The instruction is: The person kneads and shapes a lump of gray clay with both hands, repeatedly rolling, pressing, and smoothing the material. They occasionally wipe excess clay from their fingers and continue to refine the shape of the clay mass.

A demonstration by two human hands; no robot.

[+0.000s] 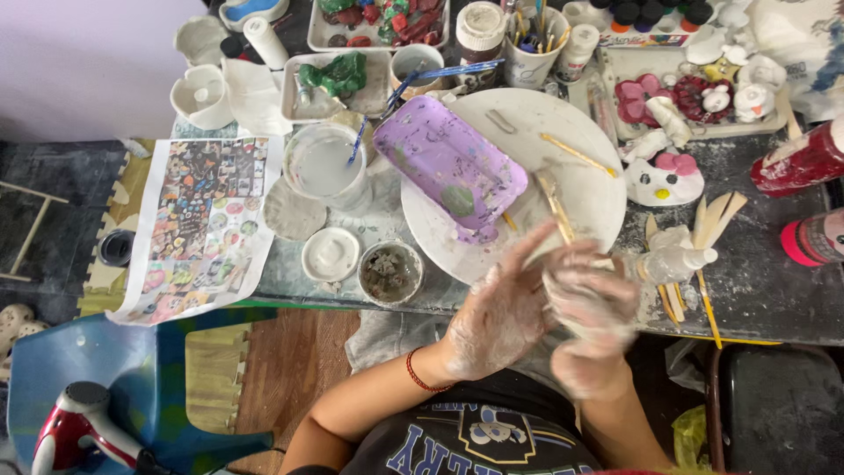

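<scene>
Here the left hand (497, 317) and the right hand (591, 310) meet just in front of the body, palms turned toward each other, both coated in pale wet clay or plaster. The left hand is spread, fingers straight; the right hand is blurred, and whether it grips a small lump of the same pale stuff or only rubs against the other palm I cannot tell. A red cord circles the left wrist.

Judging by the smeared coating, that pale stuff is soft, damp and slippery, light in the hand, and easily dented; it would be best cradled in the whole palm, not pinched.

Just beyond the fingertips, on the bench (765, 290), lies a big white plate (598, 198) with a purple tray (448, 163) resting across its left part and thin wooden sticks (556, 207) lying on it. To the left of the plate stand a white cup of cloudy water (323, 167), a small white lid (331, 253) and a little pot of grey sludge (390, 273). Farther left is a printed sheet of many small pictures (207, 220). To the right sit a white cat-face figure with a pink bow (665, 180), a bundle of flat wooden tools (712, 220) and red bottles (804, 163).
</scene>
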